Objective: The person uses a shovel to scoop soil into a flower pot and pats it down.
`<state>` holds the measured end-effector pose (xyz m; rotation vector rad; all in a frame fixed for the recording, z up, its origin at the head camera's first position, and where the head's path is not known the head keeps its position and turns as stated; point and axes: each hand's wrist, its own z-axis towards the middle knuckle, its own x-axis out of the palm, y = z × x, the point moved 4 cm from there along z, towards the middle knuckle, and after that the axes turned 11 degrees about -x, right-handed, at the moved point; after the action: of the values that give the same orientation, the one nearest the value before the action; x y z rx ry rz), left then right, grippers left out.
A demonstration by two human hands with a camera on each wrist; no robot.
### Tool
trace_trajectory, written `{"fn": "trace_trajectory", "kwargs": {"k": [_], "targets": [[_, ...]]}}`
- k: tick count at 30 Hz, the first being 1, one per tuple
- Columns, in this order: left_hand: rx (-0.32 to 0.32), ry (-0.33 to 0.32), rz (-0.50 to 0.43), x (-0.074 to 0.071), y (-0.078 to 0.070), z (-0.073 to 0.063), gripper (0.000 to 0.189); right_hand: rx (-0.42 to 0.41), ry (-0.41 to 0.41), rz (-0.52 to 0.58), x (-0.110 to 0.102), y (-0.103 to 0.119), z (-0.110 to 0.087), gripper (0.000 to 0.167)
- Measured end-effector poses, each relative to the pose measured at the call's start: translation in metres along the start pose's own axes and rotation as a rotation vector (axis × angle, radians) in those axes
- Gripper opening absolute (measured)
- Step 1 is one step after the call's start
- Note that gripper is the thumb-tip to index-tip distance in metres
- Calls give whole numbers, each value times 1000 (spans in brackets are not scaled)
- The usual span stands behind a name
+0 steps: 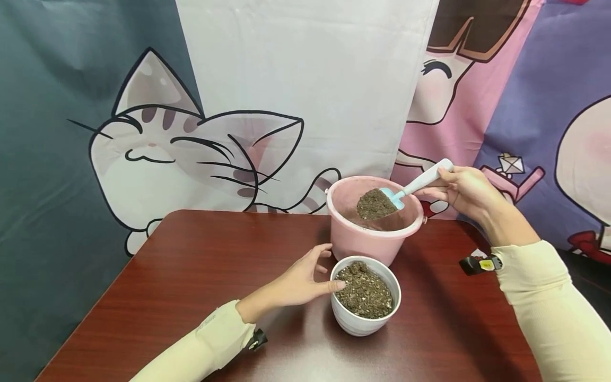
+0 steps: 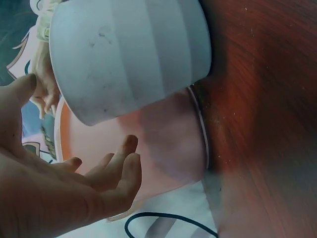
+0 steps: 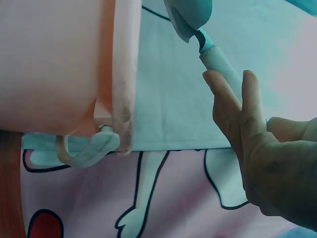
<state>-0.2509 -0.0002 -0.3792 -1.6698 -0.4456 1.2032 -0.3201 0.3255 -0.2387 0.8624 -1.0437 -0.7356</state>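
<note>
My right hand point(image 1: 470, 193) grips the white handle of a small garden trowel point(image 1: 422, 179) with a light blue blade. The blade, heaped with brown soil point(image 1: 376, 204), is over the mouth of a pink bucket point(image 1: 363, 246). In the right wrist view the trowel point(image 3: 220, 62) rises above the bucket's rim point(image 3: 124, 74). My left hand point(image 1: 298, 278) is beside a white flowerpot point(image 1: 360, 323), fingers loosely spread and thumb at its rim. Dark, flecked soil point(image 1: 365, 292) fills the pot close to its rim. In the left wrist view, the fingers of the left hand point(image 2: 64, 188) stand apart from the pot's side point(image 2: 129, 59).
The pot and bucket stand close together on a reddish-brown wooden table point(image 1: 215, 265), the pot nearer me. Behind the table hangs a cloth backdrop point(image 1: 305, 63) with cartoon drawings. The bucket has a pale handle point(image 3: 91, 151) hanging at its side.
</note>
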Motion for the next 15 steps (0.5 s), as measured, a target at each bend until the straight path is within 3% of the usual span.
{"fn": "trace_trajectory", "kwargs": {"k": [5,15], "targets": [[16,44,-21,2,2,-2,95,1,56,-104,10,0,-15,23],[19,99,21,9,3,-7,104,16,134,-117,18,-17,-48,25]]}}
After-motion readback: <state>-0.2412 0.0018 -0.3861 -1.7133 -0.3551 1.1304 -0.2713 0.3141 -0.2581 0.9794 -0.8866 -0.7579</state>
